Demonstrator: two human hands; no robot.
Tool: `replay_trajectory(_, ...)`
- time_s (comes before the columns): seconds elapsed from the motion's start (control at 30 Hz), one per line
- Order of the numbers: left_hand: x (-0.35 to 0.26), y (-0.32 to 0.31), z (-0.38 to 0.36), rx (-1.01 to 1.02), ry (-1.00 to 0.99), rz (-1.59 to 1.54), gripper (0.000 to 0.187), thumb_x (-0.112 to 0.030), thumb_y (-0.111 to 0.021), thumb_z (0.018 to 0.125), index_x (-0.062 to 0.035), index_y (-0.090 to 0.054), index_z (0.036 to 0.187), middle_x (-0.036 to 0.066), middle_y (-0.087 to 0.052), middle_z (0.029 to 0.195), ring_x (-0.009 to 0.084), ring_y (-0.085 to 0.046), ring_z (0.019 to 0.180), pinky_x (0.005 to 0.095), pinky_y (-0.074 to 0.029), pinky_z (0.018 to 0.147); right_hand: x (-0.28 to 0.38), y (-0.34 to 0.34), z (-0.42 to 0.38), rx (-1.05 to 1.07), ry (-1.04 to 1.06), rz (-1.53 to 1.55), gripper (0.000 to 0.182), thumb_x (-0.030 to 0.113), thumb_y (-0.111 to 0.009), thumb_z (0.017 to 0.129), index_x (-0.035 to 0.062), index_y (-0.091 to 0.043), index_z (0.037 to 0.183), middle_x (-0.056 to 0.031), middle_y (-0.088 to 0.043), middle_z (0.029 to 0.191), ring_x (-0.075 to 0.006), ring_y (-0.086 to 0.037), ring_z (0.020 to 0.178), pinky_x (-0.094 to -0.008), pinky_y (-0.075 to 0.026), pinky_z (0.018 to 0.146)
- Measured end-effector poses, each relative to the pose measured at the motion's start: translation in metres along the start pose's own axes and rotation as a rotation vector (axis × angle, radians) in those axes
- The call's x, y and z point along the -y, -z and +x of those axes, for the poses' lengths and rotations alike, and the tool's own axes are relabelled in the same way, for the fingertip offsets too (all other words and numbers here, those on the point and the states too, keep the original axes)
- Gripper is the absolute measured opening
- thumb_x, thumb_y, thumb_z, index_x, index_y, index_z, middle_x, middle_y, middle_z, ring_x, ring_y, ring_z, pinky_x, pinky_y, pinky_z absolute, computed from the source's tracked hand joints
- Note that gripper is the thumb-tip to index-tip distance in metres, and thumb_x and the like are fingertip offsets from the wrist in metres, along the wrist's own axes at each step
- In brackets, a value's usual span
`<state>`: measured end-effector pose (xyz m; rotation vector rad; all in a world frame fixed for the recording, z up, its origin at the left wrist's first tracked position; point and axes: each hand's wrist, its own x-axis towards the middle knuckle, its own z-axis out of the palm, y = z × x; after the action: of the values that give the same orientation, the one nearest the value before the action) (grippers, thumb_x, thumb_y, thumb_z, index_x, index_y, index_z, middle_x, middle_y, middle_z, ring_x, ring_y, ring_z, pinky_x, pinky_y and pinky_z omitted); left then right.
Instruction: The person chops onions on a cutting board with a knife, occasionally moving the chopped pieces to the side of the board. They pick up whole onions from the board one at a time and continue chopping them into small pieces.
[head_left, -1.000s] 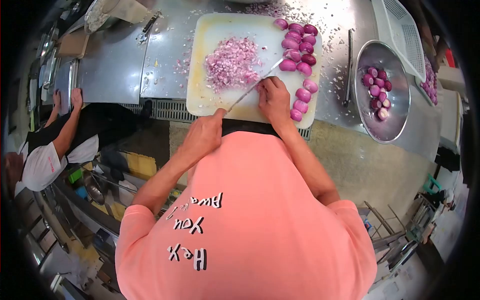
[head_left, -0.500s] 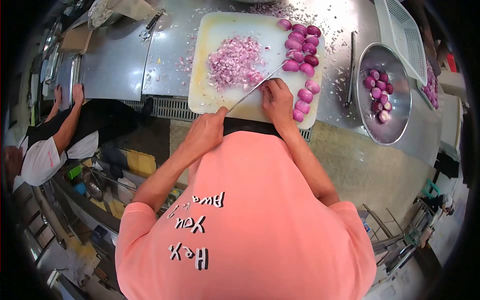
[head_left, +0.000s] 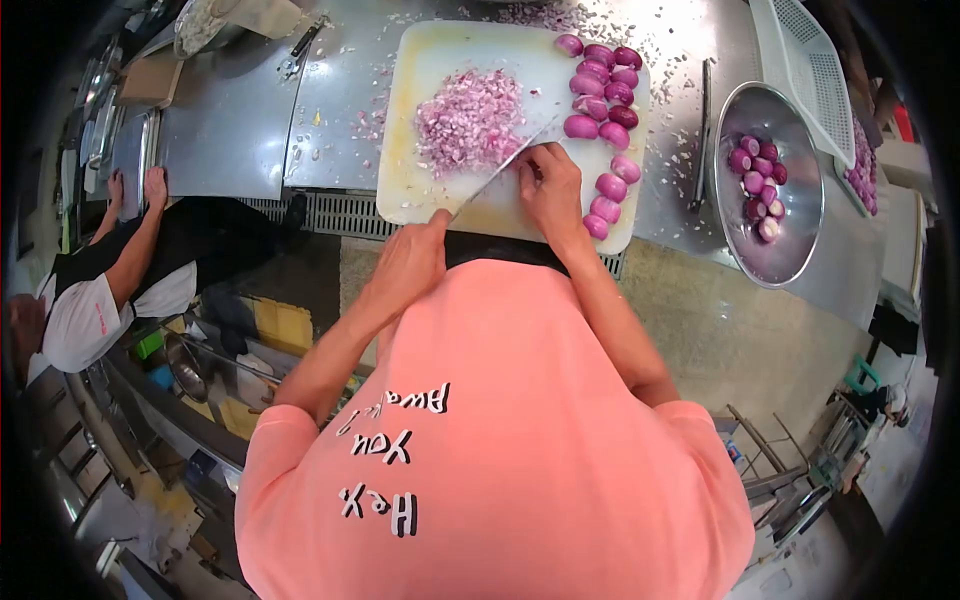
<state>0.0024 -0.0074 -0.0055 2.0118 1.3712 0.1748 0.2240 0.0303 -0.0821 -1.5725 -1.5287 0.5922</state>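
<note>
My left hand is closed around the handle of a knife, whose blade slants up and right across a white cutting board. My right hand has its fingers curled down beside the blade, and anything under them is hidden. To the left of the blade lies a heap of finely chopped red onion. Peeled small red onions, which look halved, line the board's right side; the lower ones lie just right of my right hand.
A steel bowl at the right holds several onions. Beside it lie a long dark tool and a white perforated basket. Onion scraps are scattered over the steel counter. A co-worker's hands rest at the counter's left edge.
The knife tip has moved left, away from the row of onions. My right hand has shifted slightly left and up, still curled by the blade.
</note>
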Motion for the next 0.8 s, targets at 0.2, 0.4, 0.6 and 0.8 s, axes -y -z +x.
replay_trajectory(0.2,-0.008,0.007,0.002,0.013,0.066,-0.005,0.022,-0.003,-0.052,0.087,0.0014,-0.054,0.109,0.028,-0.06,0.07,0.048,-0.06,0.07,0.0549,-0.044,0.063,-0.004,-0.004,0.005,-0.035,0.006,0.063,0.008,-0.005,-0.061,0.078,-0.0034,-0.064,0.085,-0.0188,-0.061,0.084,-0.0381,-0.061,0.075,-0.0441,-0.049,0.068)
replay_trajectory(0.4,-0.005,0.007,0.004,-0.01,0.006,0.02,0.023,-0.003,-0.052,0.088,0.0039,-0.054,0.11,0.027,-0.059,0.068,0.0469,-0.06,0.068,0.0535,-0.044,0.062,-0.006,-0.004,0.007,-0.048,0.048,0.07,0.011,-0.006,-0.061,0.077,-0.0021,-0.065,0.087,-0.018,-0.062,0.085,-0.0371,-0.062,0.074,-0.0432,-0.05,0.067)
replay_trajectory(0.6,-0.005,0.008,0.001,-0.071,0.013,-0.017,0.023,-0.003,-0.053,0.089,0.0033,-0.055,0.111,0.027,-0.059,0.068,0.0465,-0.06,0.066,0.0528,-0.044,0.06,-0.002,0.005,0.008,0.005,0.179,-0.007,0.011,-0.007,-0.06,0.075,-0.0012,-0.063,0.084,-0.0174,-0.063,0.091,-0.0362,-0.062,0.084,-0.0429,-0.051,0.073)
replay_trajectory(0.8,-0.004,0.005,-0.002,-0.037,0.075,-0.019,0.023,-0.004,-0.052,0.089,0.0025,-0.054,0.111,0.027,-0.059,0.067,0.0466,-0.06,0.067,0.0533,-0.044,0.06,0.0,0.004,0.007,0.059,0.114,-0.102,0.012,-0.004,-0.061,0.076,0.0007,-0.062,0.088,-0.016,-0.06,0.085,-0.0368,-0.06,0.083,-0.0447,-0.05,0.072)
